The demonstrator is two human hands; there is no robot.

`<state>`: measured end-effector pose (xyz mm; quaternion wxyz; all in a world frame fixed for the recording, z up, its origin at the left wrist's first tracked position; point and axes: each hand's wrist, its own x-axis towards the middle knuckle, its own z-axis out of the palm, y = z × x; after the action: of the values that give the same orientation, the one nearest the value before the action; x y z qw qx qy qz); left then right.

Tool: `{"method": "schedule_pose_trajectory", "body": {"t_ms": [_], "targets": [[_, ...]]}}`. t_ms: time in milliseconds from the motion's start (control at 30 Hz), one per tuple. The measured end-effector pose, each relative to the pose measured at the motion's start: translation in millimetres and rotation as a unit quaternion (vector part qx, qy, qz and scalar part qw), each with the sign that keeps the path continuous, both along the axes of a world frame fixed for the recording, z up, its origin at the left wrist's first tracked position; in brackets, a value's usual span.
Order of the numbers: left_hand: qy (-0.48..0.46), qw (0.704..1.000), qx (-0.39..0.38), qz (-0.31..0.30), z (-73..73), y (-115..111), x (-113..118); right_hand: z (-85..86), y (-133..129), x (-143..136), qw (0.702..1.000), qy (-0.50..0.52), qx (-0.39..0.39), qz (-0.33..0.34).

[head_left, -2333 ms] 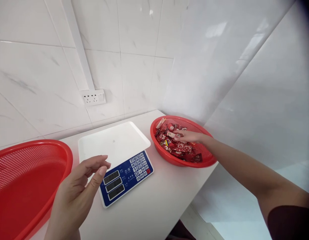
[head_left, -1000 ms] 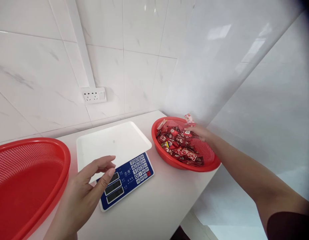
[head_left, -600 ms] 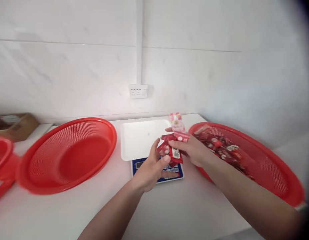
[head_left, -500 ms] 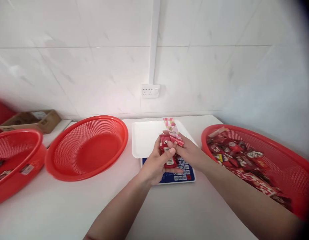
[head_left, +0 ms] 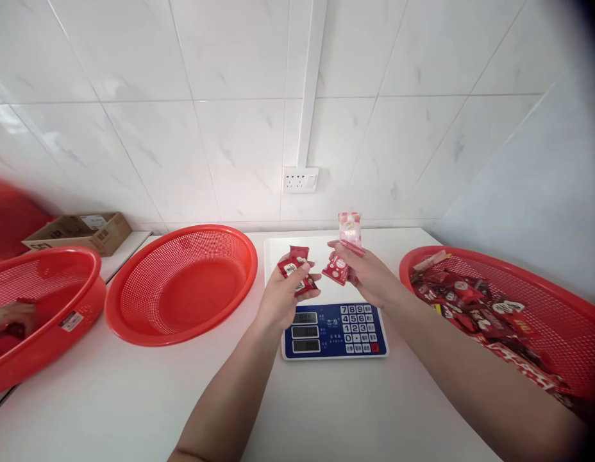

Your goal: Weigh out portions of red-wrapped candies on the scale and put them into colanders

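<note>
Several dark red candy packets (head_left: 297, 269) are held in my left hand (head_left: 278, 298), over the left part of a digital scale. My right hand (head_left: 369, 273) grips a red packet (head_left: 336, 268) and a pink and white packet (head_left: 350, 228) that stands up above the fingers. A small gap separates the two hands. Beneath them lies the scale's white tray (head_left: 274, 247), with its blue keypad panel (head_left: 333, 340) nearer to me. On the right, a red basket (head_left: 542, 282) holds many wrapped packets (head_left: 463, 292).
A red round basket (head_left: 182, 289) with nothing in it sits left of the scale. At the far left, another person's hand (head_left: 13, 316) reaches into a red basket (head_left: 93, 276). Behind are a cardboard box (head_left: 108, 234) and a wall socket (head_left: 301, 179).
My hands, together before, have moved apart, each with packets in it. Another person's hand has appeared in the far left basket. The view has shifted slightly.
</note>
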<state>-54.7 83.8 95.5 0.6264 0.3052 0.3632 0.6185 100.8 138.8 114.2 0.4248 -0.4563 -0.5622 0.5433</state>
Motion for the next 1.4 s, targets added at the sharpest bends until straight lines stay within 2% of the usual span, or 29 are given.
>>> {"method": "schedule_pose_trajectory", "body": {"t_ms": [133,267,367,500,600,667,767,867,967,1033,1100,1233,1333,1400], "targets": [[-0.013,0.997,-0.002,0.073,11.2,0,-15,-11.0,18,10,0.992,-0.119,0.027,-0.021],[-0.038,0.992,0.008,0.120,23.3,-4,-29,-16.2,25,19,0.976,-0.199,0.053,-0.069],[-0.049,0.990,0.021,0.133,29.1,-7,-35,-19.3,23,25,0.944,-0.304,0.103,-0.081],[-0.038,0.990,0.035,0.131,32.1,-11,-38,-25.4,18,28,0.903,-0.396,0.160,-0.032],[0.020,0.994,0.054,0.090,30.6,-13,-36,-21.6,10,27,0.906,-0.369,0.204,-0.026],[0.096,0.993,0.073,0.015,28.2,-15,-33,-12.0,1,24,0.929,-0.295,0.221,-0.027],[0.224,0.965,0.086,-0.102,23.3,-18,-27,8.1,-17,17,0.956,-0.186,0.225,0.024],[0.306,0.934,0.093,-0.161,18.2,-21,-20,23.3,-36,11,0.943,-0.200,0.247,0.094],[0.331,0.922,0.090,-0.180,16.4,-22,-16,25.7,-47,14,0.921,-0.253,0.283,0.091],[0.342,0.922,0.088,-0.159,18.5,-22,-17,21.8,-49,21,0.928,-0.248,0.274,0.037],[0.346,0.927,0.093,-0.112,22.7,-21,-21,15.3,-47,31,0.947,-0.222,0.230,-0.027],[0.289,0.952,0.103,-0.008,31.3,-22,-32,-4.0,-33,50,0.966,-0.165,0.150,-0.129],[0.232,0.966,0.108,0.034,34.5,-23,-38,-22.7,-19,55,0.976,-0.144,0.096,-0.135],[0.209,0.970,0.115,0.047,35.3,-24,-39,-34.6,-10,55,0.972,-0.181,0.090,-0.123]]}}
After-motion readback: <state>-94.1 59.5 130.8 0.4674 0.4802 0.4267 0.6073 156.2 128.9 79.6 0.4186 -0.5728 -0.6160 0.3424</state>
